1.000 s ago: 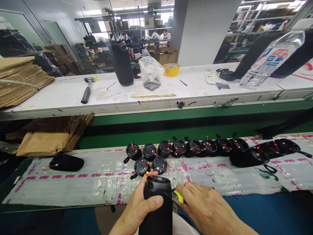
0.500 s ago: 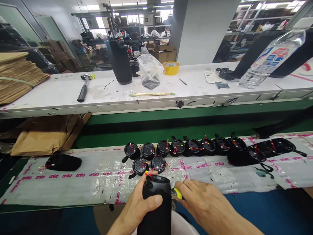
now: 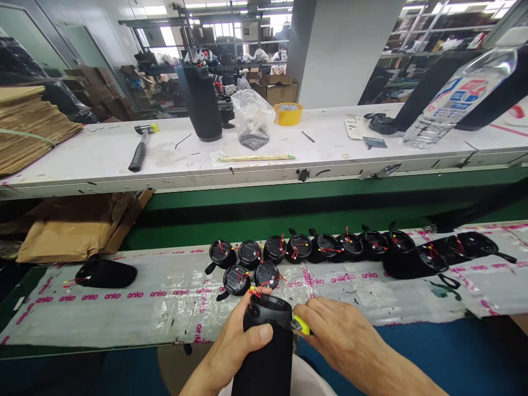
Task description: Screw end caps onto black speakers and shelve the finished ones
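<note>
My left hand (image 3: 243,341) is wrapped round a black cylindrical speaker housing (image 3: 268,357), tilted with its open end away from me. Red wires (image 3: 256,295) with a small yellow connector stick out over its rim by my fingertips. In my right hand (image 3: 336,333) is a yellow utility knife (image 3: 302,325), its front end against the right side of the housing just below the rim. Fingers hide most of the knife's handle. Beyond my hands, several similar black housings (image 3: 299,248) stand in rows, open ends up with red wires showing.
A plastic-covered bench (image 3: 157,319) lies before me, with one black housing (image 3: 107,273) on its side at left. On the white shelf (image 3: 173,159) are a hammer (image 3: 140,147), a clear bag (image 3: 252,121), yellow tape (image 3: 287,114) and a water bottle (image 3: 462,93). Cardboard (image 3: 74,225) sits below.
Both hands, the housing and the knife have shifted slightly to the right. The knife stays at the housing's right side near the rim.
</note>
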A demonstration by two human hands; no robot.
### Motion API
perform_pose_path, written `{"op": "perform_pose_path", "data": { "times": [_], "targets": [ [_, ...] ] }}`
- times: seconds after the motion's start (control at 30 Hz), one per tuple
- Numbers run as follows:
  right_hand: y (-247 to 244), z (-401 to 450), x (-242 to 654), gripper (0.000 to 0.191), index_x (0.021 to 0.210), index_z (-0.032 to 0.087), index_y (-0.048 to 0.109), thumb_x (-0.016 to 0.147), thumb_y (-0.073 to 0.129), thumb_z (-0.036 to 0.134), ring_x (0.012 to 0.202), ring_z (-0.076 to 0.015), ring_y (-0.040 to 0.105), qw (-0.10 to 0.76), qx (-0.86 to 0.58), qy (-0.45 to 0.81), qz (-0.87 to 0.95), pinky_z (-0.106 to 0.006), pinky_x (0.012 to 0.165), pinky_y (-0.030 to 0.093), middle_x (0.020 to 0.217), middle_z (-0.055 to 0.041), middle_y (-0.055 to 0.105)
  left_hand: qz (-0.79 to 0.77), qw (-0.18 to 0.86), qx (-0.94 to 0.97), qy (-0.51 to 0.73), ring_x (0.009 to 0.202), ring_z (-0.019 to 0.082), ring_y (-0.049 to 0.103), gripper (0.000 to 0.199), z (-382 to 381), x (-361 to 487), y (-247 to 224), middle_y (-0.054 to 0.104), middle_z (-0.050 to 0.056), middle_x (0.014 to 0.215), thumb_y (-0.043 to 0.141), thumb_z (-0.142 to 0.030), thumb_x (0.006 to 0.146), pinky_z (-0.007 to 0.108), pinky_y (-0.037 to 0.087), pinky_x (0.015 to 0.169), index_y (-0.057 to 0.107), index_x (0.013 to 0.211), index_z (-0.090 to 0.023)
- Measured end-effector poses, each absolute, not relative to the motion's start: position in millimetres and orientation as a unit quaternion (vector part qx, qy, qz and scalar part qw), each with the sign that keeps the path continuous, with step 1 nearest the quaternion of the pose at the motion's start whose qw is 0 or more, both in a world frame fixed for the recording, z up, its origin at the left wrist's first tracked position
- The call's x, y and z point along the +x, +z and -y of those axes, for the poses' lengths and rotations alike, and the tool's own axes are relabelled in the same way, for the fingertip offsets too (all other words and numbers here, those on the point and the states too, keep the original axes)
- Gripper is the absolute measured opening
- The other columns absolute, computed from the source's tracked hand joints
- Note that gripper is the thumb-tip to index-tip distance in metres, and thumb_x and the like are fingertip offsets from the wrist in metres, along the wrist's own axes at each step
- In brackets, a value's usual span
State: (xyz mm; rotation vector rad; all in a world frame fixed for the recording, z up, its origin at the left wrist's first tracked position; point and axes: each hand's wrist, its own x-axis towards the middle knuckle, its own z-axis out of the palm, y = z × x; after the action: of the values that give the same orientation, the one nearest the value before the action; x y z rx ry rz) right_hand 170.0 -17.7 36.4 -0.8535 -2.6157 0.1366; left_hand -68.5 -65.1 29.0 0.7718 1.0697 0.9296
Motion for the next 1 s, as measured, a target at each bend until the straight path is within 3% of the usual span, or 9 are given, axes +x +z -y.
{"op": "perform_pose_path", "data": {
  "times": [0.3, 0.47, 0.7, 0.8, 1.0],
  "targets": [
    [30, 21, 169, 0.032, 0.109, 0.024, 0.051, 0.087, 0.048, 0.0, 0.066, -0.0198, 0.062, 0.197, -0.312, 0.065, 0.927, -0.033, 0.058, 0.04, 0.082, 0.0026, 0.062, -0.494, 0.677, 0.371, 0.399, 0.124, 0.032, 0.059, 0.069, 66, -71, 30, 0.071, 0.006, 0.128, 0.077, -0.061, 0.082, 0.043, 0.039, 0.113, 0.058, 0.137, -0.024],
    [32, 23, 168, 0.024, 0.107, 0.024, 0.05, 0.095, 0.049, 0.004, 0.064, -0.0191, 0.061, 0.208, -0.316, 0.079, 0.922, -0.033, 0.058, 0.04, 0.08, 0.0034, 0.061, -0.489, 0.68, 0.382, 0.392, 0.124, 0.032, 0.06, 0.067, 67, -73, 29, 0.07, 0.007, 0.13, 0.075, -0.061, 0.085, 0.043, 0.039, 0.114, 0.056, 0.139, -0.025],
    [40, 26, 168, 0.022, 0.106, 0.023, 0.048, 0.095, 0.059, 0.008, 0.064, -0.0222, 0.066, 0.131, -0.317, 0.036, 0.939, -0.036, 0.054, 0.038, 0.08, 0.0025, 0.061, -0.503, 0.668, 0.405, 0.37, 0.125, 0.034, 0.06, 0.075, 69, -76, 29, 0.069, 0.009, 0.132, 0.076, -0.062, 0.084, 0.047, 0.041, 0.113, 0.049, 0.143, -0.025],
    [41, 23, 169, 0.022, 0.105, 0.024, 0.047, 0.095, 0.062, 0.011, 0.063, -0.0206, 0.066, 0.138, -0.31, 0.05, 0.939, -0.036, 0.053, 0.038, 0.079, 0.0039, 0.062, -0.503, 0.67, 0.399, 0.372, 0.124, 0.035, 0.06, 0.075, 69, -76, 27, 0.07, 0.01, 0.13, 0.076, -0.063, 0.083, 0.047, 0.042, 0.111, 0.051, 0.142, -0.023],
    [36, 23, 168, 0.029, 0.106, 0.026, 0.046, 0.092, 0.062, 0.007, 0.066, -0.0201, 0.07, 0.152, -0.339, 0.098, 0.923, -0.033, 0.055, 0.041, 0.082, 0.0053, 0.064, -0.424, 0.737, 0.338, 0.403, 0.146, 0.036, 0.048, 0.079, 73, -82, 23, 0.062, 0.01, 0.15, 0.078, -0.052, 0.083, 0.048, 0.032, 0.124, 0.049, 0.151, -0.024]
  ]
}}
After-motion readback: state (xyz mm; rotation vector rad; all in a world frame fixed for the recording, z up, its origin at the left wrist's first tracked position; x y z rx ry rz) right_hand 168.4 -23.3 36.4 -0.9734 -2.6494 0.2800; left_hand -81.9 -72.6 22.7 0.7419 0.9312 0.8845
